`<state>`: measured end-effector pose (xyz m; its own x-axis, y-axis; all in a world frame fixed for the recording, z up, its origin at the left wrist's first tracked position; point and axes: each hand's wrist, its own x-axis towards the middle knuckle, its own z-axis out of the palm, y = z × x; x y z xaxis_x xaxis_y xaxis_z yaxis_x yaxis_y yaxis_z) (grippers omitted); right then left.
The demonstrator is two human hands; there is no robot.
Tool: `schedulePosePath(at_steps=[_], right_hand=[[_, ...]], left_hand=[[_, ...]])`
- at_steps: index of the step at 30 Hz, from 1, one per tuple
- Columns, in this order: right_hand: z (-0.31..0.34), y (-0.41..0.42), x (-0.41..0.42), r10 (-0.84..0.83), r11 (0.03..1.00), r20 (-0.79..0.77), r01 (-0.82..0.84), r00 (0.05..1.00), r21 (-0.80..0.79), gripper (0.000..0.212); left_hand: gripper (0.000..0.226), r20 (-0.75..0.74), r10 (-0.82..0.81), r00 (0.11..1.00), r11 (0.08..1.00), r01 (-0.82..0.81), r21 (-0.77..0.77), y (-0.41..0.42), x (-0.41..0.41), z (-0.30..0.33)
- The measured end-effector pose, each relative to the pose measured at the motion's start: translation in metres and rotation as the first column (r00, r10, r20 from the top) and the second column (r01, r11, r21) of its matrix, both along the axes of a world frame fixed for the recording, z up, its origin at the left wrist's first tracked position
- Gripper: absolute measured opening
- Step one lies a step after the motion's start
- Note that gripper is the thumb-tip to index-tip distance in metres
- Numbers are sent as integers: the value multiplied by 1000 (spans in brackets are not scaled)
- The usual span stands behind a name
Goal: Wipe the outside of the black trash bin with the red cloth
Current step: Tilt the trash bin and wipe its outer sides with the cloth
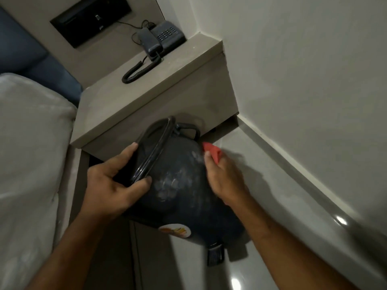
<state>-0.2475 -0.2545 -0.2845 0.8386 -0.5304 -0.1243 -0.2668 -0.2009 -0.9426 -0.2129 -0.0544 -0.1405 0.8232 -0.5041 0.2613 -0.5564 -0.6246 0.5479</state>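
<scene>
This looked like a hotel bedroom. A bed with pale bedding (31, 147) filled the left side, backed by a blue padded headboard (23, 51). Just right of it stood a built-in beige bedside unit (150, 88) carrying a dark corded telephone (161, 38), with a black switch panel (90, 19) set in the wall behind, above a glossy tiled floor (272, 185).

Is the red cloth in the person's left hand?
No, the red cloth is held in the right hand against the side of the black trash bin, while the left hand grips the bin's lid edge.
</scene>
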Motion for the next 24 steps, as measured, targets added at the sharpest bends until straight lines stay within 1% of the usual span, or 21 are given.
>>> schedulePosePath(at_steps=[2,3,4,5,6,7,8,9,10,11,12,15,16,17,18,19,20,21,22,23,24], right_hand=[[34,28,9,-32,989,262,69,965,-133,53],[43,44,6,-34,970,335,112,942,-217,54],[44,56,-2,-12,940,361,134,932,-315,58],[35,67,-17,67,895,359,103,931,-434,64],[19,75,-35,184,826,339,42,922,-562,72],[-3,83,-54,295,725,310,0,904,-689,79],[-26,91,-72,381,596,279,-3,882,-803,79],[-44,100,-86,443,458,245,18,863,-889,73],[-53,109,-93,477,338,190,20,858,-941,66],[-53,116,-92,498,271,142,2,856,-963,64],[-46,122,-86,512,249,136,5,848,-968,66],[-13,123,-58,569,265,166,11,806,-964,79],[-9,120,-53,567,290,198,31,799,-957,80],[-12,116,-54,548,352,240,39,801,-935,79],[-19,112,-60,496,442,294,54,817,-895,79],[-31,106,-70,407,543,340,75,848,-837,79],[-46,98,-81,280,627,365,119,888,-770,75],[-59,86,-91,130,730,334,138,934,-669,69],[-69,72,-98,-34,843,252,164,967,-513,66],[-75,56,-100,-168,930,126,200,978,-308,62],[-76,41,-97,-230,968,0,229,973,-106,60]], left_hand=[[83,19,11,1000,1000,-11,4,-13,-3,3],[84,30,11,999,1000,-11,10,-17,-4,4],[86,32,14,999,1000,-15,11,-20,-4,5],[89,22,21,1000,1000,-21,4,-21,-5,6],[90,11,26,1000,1000,-26,-9,-21,-4,6],[92,4,33,999,999,-33,-24,-20,-3,5],[92,3,46,999,998,-46,-35,-19,-1,4],[93,10,61,998,997,-61,-36,-20,0,3],[93,21,69,997,997,-68,-27,-20,1,3],[92,32,67,997,998,-67,-9,-20,2,3],[92,45,60,997,998,-60,12,-19,3,4],[89,80,24,996,997,-30,72,-18,7,7],[88,84,19,996,997,-26,78,-18,8,9],[87,84,17,996,997,-23,75,-19,9,10],[86,82,15,996,997,-21,68,-20,10,12],[86,78,6,997,997,-12,72,-20,10,14],[86,68,-10,998,997,5,82,-20,9,15],[86,57,-27,998,996,22,89,-17,8,15],[86,49,-33,998,996,29,85,-14,8,14],[86,44,-30,999,997,27,66,-11,8,14],[87,38,-27,999,999,25,47,-9,7,14]])
